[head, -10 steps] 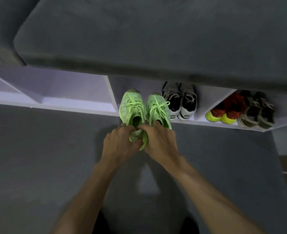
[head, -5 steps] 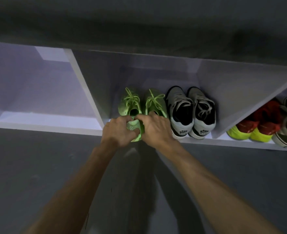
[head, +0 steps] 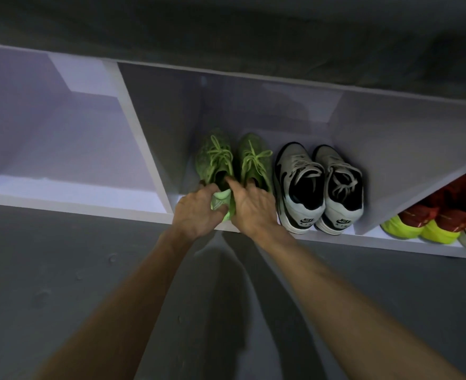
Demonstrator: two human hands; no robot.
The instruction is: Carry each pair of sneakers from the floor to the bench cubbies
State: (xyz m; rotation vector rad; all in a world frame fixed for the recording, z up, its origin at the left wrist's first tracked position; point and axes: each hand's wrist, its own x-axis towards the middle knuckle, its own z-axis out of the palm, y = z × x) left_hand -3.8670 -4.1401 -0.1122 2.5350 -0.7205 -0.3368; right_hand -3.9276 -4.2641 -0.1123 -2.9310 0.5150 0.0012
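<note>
A pair of bright green sneakers stands toes-in on the floor of the middle cubby of the white bench, at its left side. My left hand holds the heel of the left green sneaker, fingers curled round its collar. My right hand grips the heel of the right green sneaker, thumb reaching into the opening. Both heels are mostly hidden under my hands.
A grey and black pair sits right beside the green pair in the same cubby. The right cubby holds a red and yellow pair and a dark pair at the frame edge. The left cubby holds nothing. Grey floor lies below; a dark cushion tops the bench.
The green sneakers have gone from the cubby's front edge deeper into the middle cubby, with both hands still on their heels. My view has dropped lower and closer to the bench.
</note>
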